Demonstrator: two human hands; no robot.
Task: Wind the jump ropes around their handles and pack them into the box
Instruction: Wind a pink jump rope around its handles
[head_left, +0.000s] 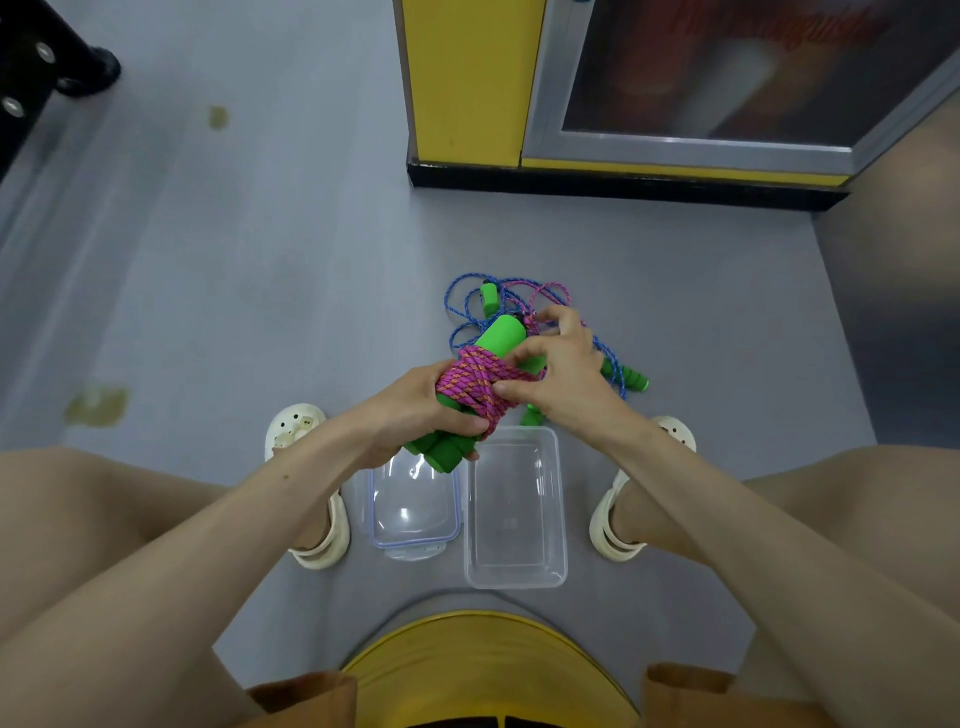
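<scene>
Left hand (415, 418) gripped the green handles (501, 338), right hand (563, 374) pinched the pink rope (475, 387) coiled between the hands; last turns wanted tension, tail tucked, before going into the box (514, 579) lying just below.

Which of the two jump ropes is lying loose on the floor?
The blue rope, sprawled in loops on the floor. The pink rope is wound around its green handles, held by the left hand and right hand.

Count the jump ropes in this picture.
2. The pink rope is wound around green handles gripped by the left hand, the right hand pinching it; the blue rope lies loose on the floor beyond. The hands may hide more.
</scene>
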